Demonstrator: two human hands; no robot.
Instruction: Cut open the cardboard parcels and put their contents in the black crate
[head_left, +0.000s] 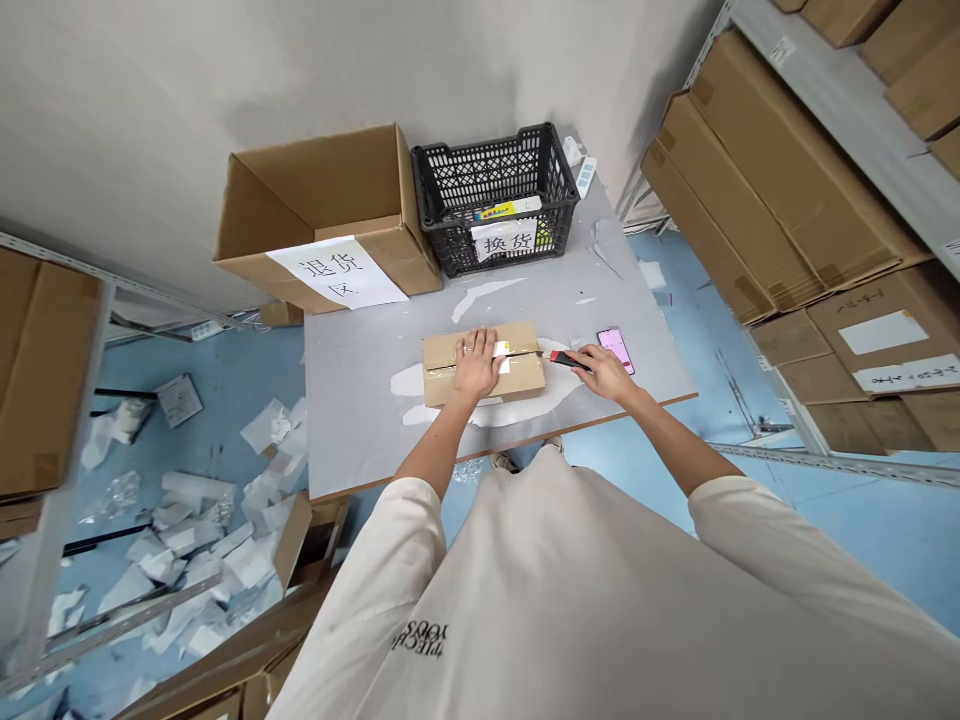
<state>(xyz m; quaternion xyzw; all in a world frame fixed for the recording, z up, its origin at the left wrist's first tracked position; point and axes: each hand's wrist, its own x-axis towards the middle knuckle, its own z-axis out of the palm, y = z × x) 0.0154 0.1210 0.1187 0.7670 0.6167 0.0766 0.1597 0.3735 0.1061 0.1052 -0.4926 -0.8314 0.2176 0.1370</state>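
Note:
A small taped cardboard parcel (517, 372) lies on the grey table (360, 400). My left hand (475, 362) rests flat on top of it, fingers spread, a ring on one finger. My right hand (602, 371) is closed round a red-and-black utility knife (564, 358) whose tip touches the right end of the parcel at its taped seam. A pink phone (616, 346) lies on the table just beyond my right hand.
At the table's back stand an open cardboard box (330, 215) with a paper label and a black plastic crate (495, 195) holding small items. Shelves of cartons (787, 210) line the right. Torn paper and packaging (202, 540) litter the blue floor at left.

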